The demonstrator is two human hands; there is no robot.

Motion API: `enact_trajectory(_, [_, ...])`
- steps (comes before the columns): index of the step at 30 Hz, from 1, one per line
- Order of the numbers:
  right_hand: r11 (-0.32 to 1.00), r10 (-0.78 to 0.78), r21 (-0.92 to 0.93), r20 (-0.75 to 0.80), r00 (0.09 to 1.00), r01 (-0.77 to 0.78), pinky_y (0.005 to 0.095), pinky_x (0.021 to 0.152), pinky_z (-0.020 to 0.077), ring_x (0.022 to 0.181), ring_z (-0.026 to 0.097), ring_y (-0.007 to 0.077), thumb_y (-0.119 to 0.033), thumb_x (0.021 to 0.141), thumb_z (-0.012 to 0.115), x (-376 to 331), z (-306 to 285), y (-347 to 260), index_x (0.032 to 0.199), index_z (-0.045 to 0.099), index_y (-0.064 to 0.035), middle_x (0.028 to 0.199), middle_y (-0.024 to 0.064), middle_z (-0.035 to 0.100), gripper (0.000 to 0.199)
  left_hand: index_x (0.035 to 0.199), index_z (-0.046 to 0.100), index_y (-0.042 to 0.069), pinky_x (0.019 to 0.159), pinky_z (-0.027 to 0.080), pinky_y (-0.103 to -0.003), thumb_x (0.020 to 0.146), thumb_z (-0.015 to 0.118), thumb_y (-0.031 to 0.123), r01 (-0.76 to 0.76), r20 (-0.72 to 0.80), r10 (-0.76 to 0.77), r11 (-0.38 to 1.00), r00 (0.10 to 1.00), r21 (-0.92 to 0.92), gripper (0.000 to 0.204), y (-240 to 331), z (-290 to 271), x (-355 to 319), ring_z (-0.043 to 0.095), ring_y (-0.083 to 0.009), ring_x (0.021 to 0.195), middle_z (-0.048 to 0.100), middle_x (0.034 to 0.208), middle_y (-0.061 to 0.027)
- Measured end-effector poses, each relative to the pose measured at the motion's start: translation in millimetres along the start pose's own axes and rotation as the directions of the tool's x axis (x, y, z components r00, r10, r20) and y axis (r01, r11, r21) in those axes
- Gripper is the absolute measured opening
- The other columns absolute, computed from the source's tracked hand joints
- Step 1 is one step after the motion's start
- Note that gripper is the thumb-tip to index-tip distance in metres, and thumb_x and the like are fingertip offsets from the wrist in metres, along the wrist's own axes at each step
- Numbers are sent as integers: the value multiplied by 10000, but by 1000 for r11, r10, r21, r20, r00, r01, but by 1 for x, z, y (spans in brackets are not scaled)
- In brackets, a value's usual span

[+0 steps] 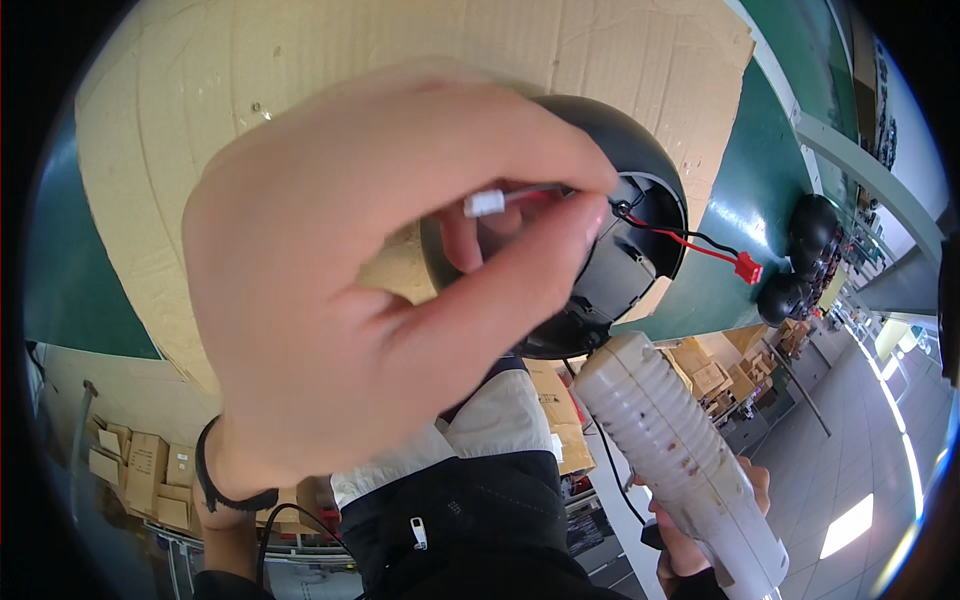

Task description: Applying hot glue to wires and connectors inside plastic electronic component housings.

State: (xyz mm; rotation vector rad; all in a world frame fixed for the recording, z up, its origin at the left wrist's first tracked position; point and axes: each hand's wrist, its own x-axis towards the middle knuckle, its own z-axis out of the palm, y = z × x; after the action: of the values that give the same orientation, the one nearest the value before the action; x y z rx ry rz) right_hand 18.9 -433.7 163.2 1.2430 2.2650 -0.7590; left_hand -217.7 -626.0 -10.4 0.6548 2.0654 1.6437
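Note:
My left hand (pixel 330 270), wearing a dark wristband, is raised over a round black housing (pixel 600 125). Its thumb and forefinger pinch a thin wire that ends in a small white connector (pixel 485 204). Inside the open housing sits a grey box-like part (pixel 615 275). From it a red and a black wire run right to a red plug (pixel 748 268). At the lower right, my right hand (pixel 685 540) is wrapped around a white ribbed corded tool (pixel 670 430) with brown stains. The tool's front end meets the housing's near rim; its tip is hidden.
The housing stands on a cardboard sheet (pixel 330 50) over a green table (pixel 745 190). More black round parts (pixel 812 225) lie at the right. A pale metal frame (pixel 870 140) rises beyond. Below stand cardboard boxes (pixel 145 465), and a black cable (pixel 610 455) hangs beside the tool.

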Motion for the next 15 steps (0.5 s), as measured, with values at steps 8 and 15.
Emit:
enact_trajectory(8, [990,-116,-72,18,993,117,376,792,544,938,683,265,-496,717,915,-11,-18,-5,1193,567,25,1096,158,667,787,1027,755,-13,621,414,-213,855,729,-90,14,-54,-18,998,998,-69,190,-8,8,1,582,-82,752,678,906,-51])
enact_trajectory(15, [945,-324,-16,91,942,327,381,811,539,953,680,273,-496,723,902,3,14,15,1228,572,22,1119,170,669,795,1041,750,-19,628,420,-212,852,729,-95,-22,-132,3,989,991,-143,204,-10,17,-3,584,-83,759,666,916,-55])
